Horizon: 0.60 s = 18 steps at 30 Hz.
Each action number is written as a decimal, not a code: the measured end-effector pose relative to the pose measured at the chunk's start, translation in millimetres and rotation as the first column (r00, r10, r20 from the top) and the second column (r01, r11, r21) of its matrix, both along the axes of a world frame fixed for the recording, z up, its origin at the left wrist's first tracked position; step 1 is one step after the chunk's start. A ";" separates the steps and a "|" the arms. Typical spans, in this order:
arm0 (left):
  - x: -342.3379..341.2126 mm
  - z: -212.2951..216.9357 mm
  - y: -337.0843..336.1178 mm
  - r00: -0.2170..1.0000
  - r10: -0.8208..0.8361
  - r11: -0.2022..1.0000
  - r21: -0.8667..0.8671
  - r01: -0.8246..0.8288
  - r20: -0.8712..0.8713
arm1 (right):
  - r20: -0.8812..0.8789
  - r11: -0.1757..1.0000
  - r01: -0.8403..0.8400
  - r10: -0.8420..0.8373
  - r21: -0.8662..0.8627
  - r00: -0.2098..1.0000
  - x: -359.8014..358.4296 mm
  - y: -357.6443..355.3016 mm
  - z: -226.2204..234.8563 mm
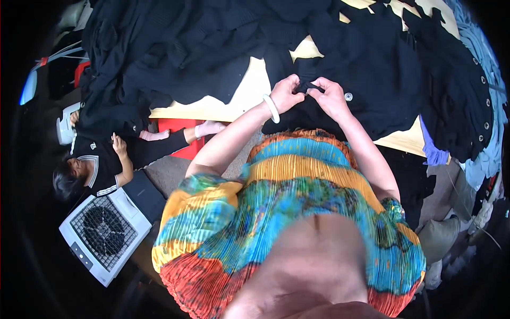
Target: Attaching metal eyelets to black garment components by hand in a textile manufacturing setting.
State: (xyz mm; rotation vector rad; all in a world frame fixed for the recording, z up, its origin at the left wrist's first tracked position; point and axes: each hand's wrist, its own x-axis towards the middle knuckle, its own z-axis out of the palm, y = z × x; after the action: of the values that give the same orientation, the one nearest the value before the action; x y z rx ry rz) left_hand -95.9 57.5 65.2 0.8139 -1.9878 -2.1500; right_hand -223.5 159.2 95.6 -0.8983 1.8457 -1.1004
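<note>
Both my hands are pinched on a black knit garment (pixel 303 114) that lies at the near edge of the table. My left hand (pixel 286 97), with a white bangle (pixel 271 109) at its wrist, grips a fold of the cloth. My right hand (pixel 330 99) pinches the same fold a short way to the right, fingertips closed. Between the fingertips the dark cloth is bunched, and any small detail there is too dark to make out. A round silvery button (pixel 348 97) shows on the black cloth just right of my right hand.
More black knitwear (pixel 175 48) is heaped over the pale wooden tabletop (pixel 249 87). Light blue garments (pixel 486 58) hang along the right edge, beside black cloth with several round buttons (pixel 487 126). At the left, another person (pixel 101 165) sits near a fan unit (pixel 106 228) and a red stool (pixel 186 151).
</note>
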 end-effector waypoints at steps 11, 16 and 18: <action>-1.9 23.9 -5.2 0.992 0.092 0.988 -0.118 -0.102 -0.088 | 0.337 0.993 -0.076 0.103 -0.091 0.936 -22.0 -10.0 27.1; -8.7 43.4 -10.0 0.993 0.046 0.996 -0.067 -0.053 -0.112 | 0.481 0.992 -0.026 0.084 -0.125 0.873 -27.9 -9.7 36.4; -8.3 47.4 -11.9 0.992 0.032 0.996 -0.077 -0.041 -0.118 | 0.526 0.990 -0.007 0.080 -0.138 0.847 -28.2 -9.4 35.1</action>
State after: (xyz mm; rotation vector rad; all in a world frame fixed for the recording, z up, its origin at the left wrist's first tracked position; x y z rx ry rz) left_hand -104.2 45.6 112.5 0.6899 -1.9708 -2.0346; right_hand -251.7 149.9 130.7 -0.6166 1.2982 -1.2989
